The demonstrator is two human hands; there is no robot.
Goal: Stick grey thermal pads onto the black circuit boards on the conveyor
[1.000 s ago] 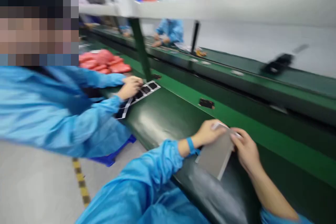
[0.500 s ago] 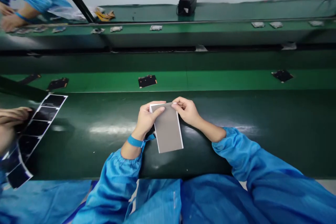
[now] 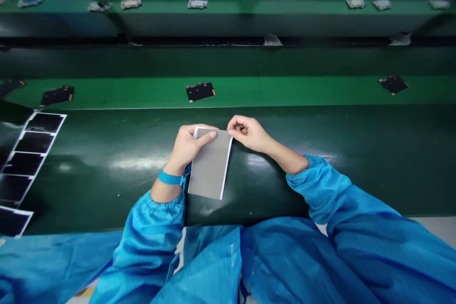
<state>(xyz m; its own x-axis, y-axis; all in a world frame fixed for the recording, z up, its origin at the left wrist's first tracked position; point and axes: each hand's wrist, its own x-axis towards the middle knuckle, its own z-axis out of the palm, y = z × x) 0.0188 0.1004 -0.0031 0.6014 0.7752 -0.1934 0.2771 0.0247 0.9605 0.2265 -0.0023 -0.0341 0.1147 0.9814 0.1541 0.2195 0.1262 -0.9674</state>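
A flat grey rectangular panel (image 3: pixel 210 166) with a white edge is held just above the dark green work surface (image 3: pixel 107 166). My left hand (image 3: pixel 188 146) grips its top left corner, thumb lying across the face. My right hand (image 3: pixel 248 133) pinches the top right corner, fingers curled tight. A blue wrist strap (image 3: pixel 170 178) circles my left wrist, and both arms are in blue sleeves.
A strip of several black rectangles on white backing (image 3: pixel 24 156) lies at the left. Small black parts (image 3: pixel 200 91) (image 3: pixel 393 84) (image 3: pixel 57 95) rest on the bright green belt (image 3: pixel 285 92). Small pale pieces (image 3: pixel 197 4) line the far belt.
The view swung from the left toward the bench, then tilted down. The neighbour's hands on the black strip have left the view. The panel has tilted slightly, its lower end shifting left.
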